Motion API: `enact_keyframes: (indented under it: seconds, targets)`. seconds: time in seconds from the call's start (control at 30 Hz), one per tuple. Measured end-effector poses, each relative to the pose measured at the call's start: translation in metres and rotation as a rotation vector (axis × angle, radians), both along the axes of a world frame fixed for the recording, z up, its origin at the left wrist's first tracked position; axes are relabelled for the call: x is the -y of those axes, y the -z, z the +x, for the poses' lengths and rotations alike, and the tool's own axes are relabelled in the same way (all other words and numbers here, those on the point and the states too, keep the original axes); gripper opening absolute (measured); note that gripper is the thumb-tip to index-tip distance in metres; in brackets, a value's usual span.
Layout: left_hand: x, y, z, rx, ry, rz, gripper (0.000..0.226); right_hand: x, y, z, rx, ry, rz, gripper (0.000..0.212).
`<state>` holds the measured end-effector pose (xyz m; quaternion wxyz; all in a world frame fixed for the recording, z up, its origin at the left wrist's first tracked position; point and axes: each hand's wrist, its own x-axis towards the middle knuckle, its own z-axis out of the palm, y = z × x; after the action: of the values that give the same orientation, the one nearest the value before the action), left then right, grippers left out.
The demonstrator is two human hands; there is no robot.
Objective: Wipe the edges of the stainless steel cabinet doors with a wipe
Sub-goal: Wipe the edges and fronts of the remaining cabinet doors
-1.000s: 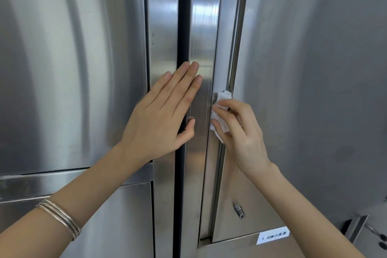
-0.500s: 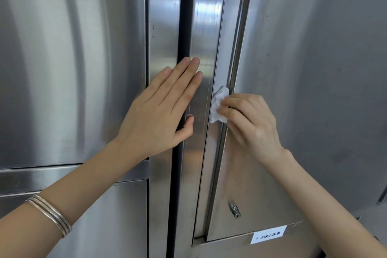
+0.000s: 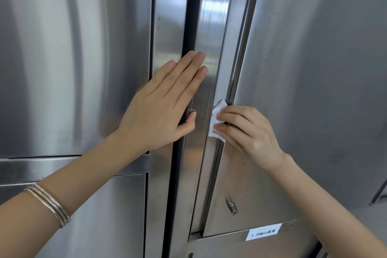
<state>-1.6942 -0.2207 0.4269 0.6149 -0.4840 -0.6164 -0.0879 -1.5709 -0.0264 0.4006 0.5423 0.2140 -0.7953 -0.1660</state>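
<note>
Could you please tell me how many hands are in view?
2. The left hand lies flat across the dark gap; the right hand holds the wipe against a door edge.

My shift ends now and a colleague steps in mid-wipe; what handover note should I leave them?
Left hand: flat, fingers straight, pressed across the dark gap between the steel strips; holds nothing.
Right hand: pinches the crumpled white wipe against the vertical edge of the right stainless steel cabinet door, above the small round lock.
Done: the steel does not show which stretches are wiped.
Left: probably the rest of this edge, then the other door edges.
</note>
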Motion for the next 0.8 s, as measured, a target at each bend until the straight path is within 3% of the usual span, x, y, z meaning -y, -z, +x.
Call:
enact_keyframes:
  seconds: [0.27,0.4,0.5,0.63,0.8]
  targets:
    - [0.001,0.0,0.001,0.0,-0.008,0.001,0.069,0.003,-0.007,0.0,-0.033,-0.046,0.045,0.004]
    - [0.001,0.002,0.001,0.003,0.023,0.005,0.068,0.01,-0.013,-0.015,-0.228,-0.116,-0.178,0.002]
    - [0.001,0.0,-0.001,0.0,0.033,0.01,0.068,0.022,0.021,-0.018,-0.239,-0.13,-0.345,0.009]
    - [0.0,0.0,-0.001,-0.002,0.039,0.013,0.069,0.028,0.047,-0.012,-0.189,-0.107,-0.391,0.008]
    - [-0.001,0.001,-0.003,-0.006,0.044,0.004,0.069,0.027,0.048,-0.014,-0.265,-0.146,-0.467,0.005]
